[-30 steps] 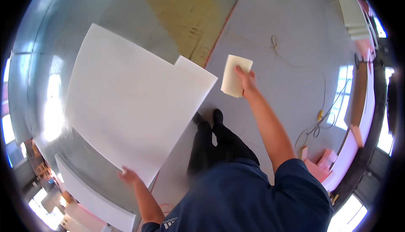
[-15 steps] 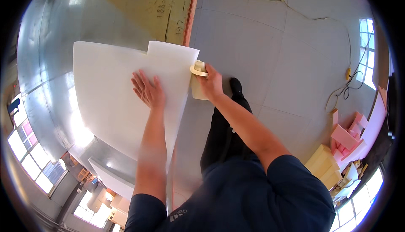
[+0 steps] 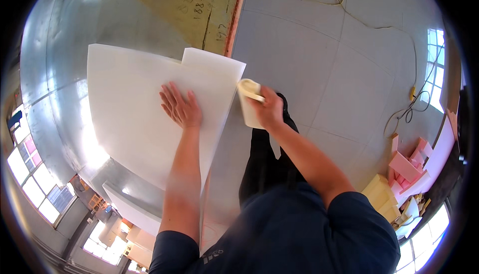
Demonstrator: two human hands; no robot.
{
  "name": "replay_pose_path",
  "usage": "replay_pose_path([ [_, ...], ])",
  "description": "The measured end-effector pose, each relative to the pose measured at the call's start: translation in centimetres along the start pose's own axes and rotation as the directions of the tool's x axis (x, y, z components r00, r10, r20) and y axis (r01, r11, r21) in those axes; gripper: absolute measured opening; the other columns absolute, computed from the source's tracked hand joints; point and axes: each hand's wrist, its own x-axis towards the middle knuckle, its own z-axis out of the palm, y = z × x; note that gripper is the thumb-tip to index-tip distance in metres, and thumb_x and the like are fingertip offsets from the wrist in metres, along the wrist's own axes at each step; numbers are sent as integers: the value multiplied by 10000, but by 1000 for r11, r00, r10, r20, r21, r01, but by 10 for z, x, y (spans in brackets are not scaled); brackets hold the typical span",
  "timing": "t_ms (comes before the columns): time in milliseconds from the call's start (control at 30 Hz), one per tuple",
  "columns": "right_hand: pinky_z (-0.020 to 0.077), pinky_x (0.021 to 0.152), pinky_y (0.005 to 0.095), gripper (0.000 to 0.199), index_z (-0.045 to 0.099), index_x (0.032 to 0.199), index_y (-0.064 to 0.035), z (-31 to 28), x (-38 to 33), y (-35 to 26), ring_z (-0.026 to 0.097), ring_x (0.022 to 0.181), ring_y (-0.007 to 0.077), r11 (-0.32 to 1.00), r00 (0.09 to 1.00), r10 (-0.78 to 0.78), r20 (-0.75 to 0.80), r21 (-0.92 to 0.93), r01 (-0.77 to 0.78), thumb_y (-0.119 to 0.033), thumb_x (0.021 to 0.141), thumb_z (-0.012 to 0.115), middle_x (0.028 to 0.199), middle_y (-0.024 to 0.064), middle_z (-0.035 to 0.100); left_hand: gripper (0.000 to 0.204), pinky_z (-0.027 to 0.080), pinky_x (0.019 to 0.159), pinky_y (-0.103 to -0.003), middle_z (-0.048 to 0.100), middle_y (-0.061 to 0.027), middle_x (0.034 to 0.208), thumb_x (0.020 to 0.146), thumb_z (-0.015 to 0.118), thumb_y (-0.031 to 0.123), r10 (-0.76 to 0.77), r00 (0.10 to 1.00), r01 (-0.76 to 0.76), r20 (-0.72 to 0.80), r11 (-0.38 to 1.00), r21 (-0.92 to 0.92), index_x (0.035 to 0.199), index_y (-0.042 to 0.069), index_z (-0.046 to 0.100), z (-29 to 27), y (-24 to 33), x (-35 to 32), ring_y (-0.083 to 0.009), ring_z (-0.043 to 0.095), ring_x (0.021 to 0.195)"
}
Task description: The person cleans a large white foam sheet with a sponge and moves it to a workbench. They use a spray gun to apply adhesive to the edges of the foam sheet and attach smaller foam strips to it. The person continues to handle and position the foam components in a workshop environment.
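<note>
The left hand [image 3: 181, 108] lies flat, fingers apart, on the white board [image 3: 132, 92]; the right hand [image 3: 269, 109] grips a cream block [image 3: 251, 117] by the board's right edge. Well right of the board lie a cord [image 3: 412, 93] and pink pieces [image 3: 405, 168]; off its lower left, a white slab [image 3: 130, 206].

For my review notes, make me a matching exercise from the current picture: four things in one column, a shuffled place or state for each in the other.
Things:
1. left hand
2. right hand
3. white sheet
4. pink pieces

Places and states:
A. heaped toward the picture's lower right
B. lying on a shiny grey surface, with a step in its far edge
C. gripping a cream piece
D. open, palm down, gripping nothing

Pairs: 1-D, 2-C, 3-B, 4-A
</note>
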Motion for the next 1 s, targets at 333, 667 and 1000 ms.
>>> replay_pose_path([
  [333, 513, 769, 314, 348, 666, 1155, -96, 0, 17, -9, 656, 848, 167, 891, 890, 422, 169, 105, -442, -169, 819, 721, 956, 74, 704, 676, 47, 1190, -454, 132, -68, 1622, 976, 376, 501, -1, 1000, 1, -4, 1000, -16, 1553, 202, 189, -2, 1, -4, -279, 93, 1494],
  [667, 550, 765, 366, 305, 640, 1129, 30, 22, 33, 5, 682, 866, 218, 750, 819, 525, 231, 329, -574, -148, 882, 661, 996, 133, 698, 680, 47, 1190, -454, 136, -71, 1621, 969, 379, 502, 3, 1000, -4, -5, 1000, -21, 1549, 193, 206, 3, -2, -3, -280, 97, 1493],
  [1000, 574, 688, 458, 461, 559, 1183, 52, 15, 27, 17, 692, 808, 293, 490, 681, 652, 333, 500, -714, -279, 881, 669, 995, 169, 667, 707, 36, 1190, -455, 132, -105, 1618, 957, 418, 518, -20, 1000, 20, 10, 999, -33, 1544, 175, 224, 9, -16, -5, -286, 87, 1494],
])
